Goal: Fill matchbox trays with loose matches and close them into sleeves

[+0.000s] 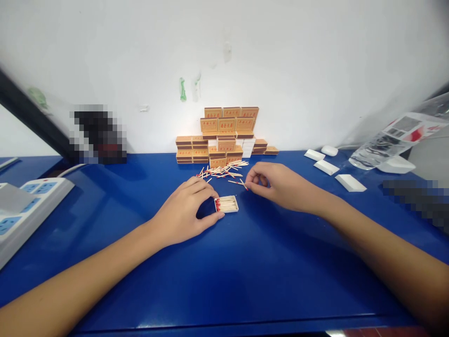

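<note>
Worktop: glossy blue surface (224, 281) running back to the wall, with soft reflections and a pale line along its near edge.
Wall: plain white (140, 51), marked by a green smear (183, 90) above and left of the boxes.
Left hand: partly open (185, 210), thumb and index finger curved around the left end of the tray, one at its near corner, one at its far corner.
Tray: small, white, open-topped (237, 205), flat on the worktop between the hands; filled with matches (228, 204), red heads to the left.
Right hand: fingers curled (275, 185), thumb and index finger nearly together at a single match (243, 183); whether it is gripped cannot be told.
Loose matches: scattered pile (224, 171) behind the tray, in front of the boxes.
Matchboxes: yellow-orange, red lettering, stacked in tiers (227, 125) near the wall.
Left side: white power strip with blue sockets (52, 189); white cable (72, 169) behind it; pixelated dark object (98, 135) near the wall.
Right side: white pieces (326, 167) on the worktop; clear plastic bottle (368, 152), tilted; pixelated dark item (417, 201) nearer the edge.
</note>
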A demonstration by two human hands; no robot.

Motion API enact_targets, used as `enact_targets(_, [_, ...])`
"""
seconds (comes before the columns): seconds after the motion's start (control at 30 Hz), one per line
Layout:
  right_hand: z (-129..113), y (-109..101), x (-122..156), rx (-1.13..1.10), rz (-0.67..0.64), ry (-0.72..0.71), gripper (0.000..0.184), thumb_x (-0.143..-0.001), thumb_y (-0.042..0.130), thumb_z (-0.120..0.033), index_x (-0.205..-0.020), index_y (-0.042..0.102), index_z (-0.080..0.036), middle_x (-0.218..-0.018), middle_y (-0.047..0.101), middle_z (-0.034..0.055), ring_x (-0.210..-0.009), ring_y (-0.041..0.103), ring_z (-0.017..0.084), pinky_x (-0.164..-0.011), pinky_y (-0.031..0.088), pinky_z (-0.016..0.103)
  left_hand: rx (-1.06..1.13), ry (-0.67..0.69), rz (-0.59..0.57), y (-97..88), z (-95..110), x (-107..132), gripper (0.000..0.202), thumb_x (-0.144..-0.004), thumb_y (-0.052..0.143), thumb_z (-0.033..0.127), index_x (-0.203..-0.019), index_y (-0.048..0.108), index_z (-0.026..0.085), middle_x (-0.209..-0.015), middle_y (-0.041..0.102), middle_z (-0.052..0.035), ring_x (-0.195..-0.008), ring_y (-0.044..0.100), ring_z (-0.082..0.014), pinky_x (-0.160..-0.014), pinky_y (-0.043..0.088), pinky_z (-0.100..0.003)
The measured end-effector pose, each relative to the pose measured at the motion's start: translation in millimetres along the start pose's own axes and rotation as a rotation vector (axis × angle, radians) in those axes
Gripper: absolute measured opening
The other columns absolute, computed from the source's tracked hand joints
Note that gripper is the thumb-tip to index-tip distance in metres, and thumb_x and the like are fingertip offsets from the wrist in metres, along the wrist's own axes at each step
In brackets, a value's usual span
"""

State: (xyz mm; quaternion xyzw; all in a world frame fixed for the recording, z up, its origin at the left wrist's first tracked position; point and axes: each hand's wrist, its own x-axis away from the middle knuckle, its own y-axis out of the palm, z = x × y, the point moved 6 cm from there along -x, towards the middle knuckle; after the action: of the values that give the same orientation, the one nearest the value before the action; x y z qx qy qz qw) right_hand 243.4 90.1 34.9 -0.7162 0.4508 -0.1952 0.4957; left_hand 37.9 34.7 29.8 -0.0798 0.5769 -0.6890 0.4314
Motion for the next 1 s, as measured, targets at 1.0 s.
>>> enact_targets(1.0, [16.2, -0.6, -1.8, 0.027, -0.092, -0.1, 0.02, -0.103, 0.051, -0.032, -0.091, 0.061, -0.02, -0.095, 0.061, 0.0079, -0.083, 0.056, 0.021, -0.075, 0.045, 0.035, 0.036, 0.013, -0.008, -0.1, 0.3, 1.7, 0.022, -0.096, 0.071, 0.038, -0.11, 0.069, 0.021, -0.113, 0.072, -0.0059, -0.108, 0.065, -0.0238, -0.109, 0.048, -0.048])
